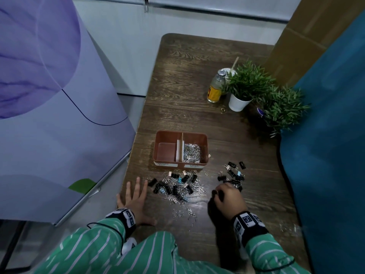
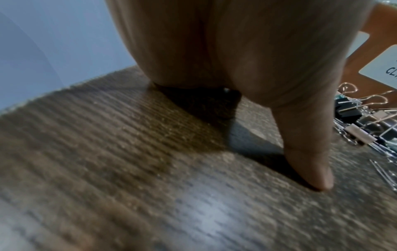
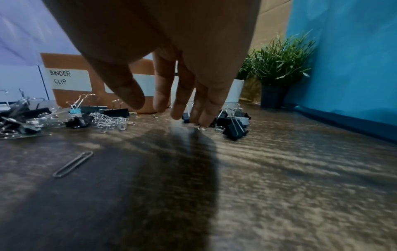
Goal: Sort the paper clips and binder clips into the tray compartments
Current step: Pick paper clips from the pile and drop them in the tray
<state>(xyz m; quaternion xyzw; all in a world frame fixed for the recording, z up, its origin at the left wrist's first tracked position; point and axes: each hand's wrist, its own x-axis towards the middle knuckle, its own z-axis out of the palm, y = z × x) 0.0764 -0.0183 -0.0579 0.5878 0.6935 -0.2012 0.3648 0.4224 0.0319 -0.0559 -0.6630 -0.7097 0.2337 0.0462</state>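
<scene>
- Between both hands lay the main pile (image 1: 178,187): black binder clips mixed w/ silver paper clips, a few blue and pale ones too.
- Left hand (image 1: 136,202) was flat on the table (image 1: 187,86), fingers spread and straight, holding nothing; fingertips just short of the pile's left edge.
- Left wrist view: thumb (image 2: 309,163) tip pressed on the wood, pile off to its right.
- Right hand (image 1: 229,198) hovered low, fingers pointing down into a smaller cluster (image 1: 234,175) of binder clips just ahead of it.
- Right wrist view: fingertips (image 3: 206,117) reached the table among the black clips, thumb apart from them; can't tell if anything was pinched.
- One loose paper clip (image 3: 73,163) lay alone on the wood, nearer the wrist than the fingers.
- Beyond the pile, ahead of the hands, stood the tray (image 1: 166,135), two compartments split by a white divider.
- Right compartment held a heap of paper clips (image 1: 192,153); left one, labelled BINDER CLIP (image 3: 60,77), showed bare floor.
- Far ahead of the right hand: a bottle (image 1: 216,87) and two plants (image 1: 248,82).
</scene>
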